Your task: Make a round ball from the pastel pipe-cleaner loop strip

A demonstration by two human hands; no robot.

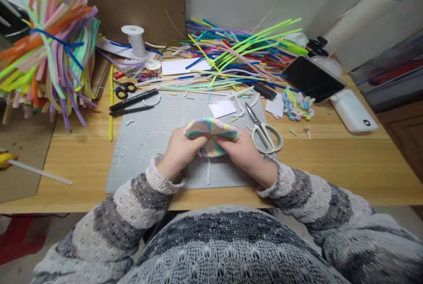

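A round, pastel-striped disc made of pipe cleaners [213,126] is gripped from both sides, its surface bent into a wavy, folded shape. My left hand [183,145] closes on its left edge, the thumb pressing toward the middle. On the opposite edge my right hand [243,147] pinches it the same way. The fingers behind the disc are hidden. Below it a short pale pipe cleaner [208,171] lies on the grey cutting mat [139,152]. Scissors with pale green handles [267,136] rest just right of my right hand.
Loose pipe cleaners [238,55] cover the back of the table, and a large bundle [56,50] stands at left. Black markers [134,101], small black scissors [124,89] and a wire spool [135,42] sit left. A phone [313,78], white power bank [353,111] and fuzzy pastel pile [298,103] lie right.
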